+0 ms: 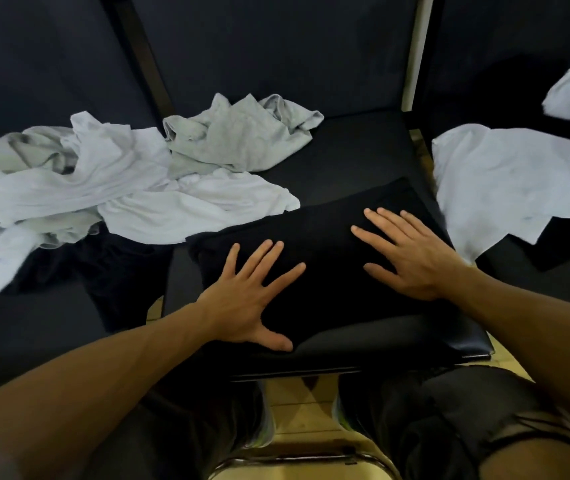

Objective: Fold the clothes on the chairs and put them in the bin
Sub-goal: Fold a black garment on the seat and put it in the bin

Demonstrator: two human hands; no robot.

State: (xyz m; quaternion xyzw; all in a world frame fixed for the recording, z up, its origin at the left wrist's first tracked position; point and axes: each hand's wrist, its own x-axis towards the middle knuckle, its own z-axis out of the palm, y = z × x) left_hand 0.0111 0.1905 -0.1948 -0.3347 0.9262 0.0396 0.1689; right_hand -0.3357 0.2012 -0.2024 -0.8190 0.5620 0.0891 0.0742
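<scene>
Hands [242, 299] [411, 254] flat on black garment [328, 271], chair seat [363, 150] bare beyond

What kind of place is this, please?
Probably an indoor room used for sorting laundry: black padded chairs set side by side, loose shirts on them, and a light wooden floor. More cannot be told.
</scene>
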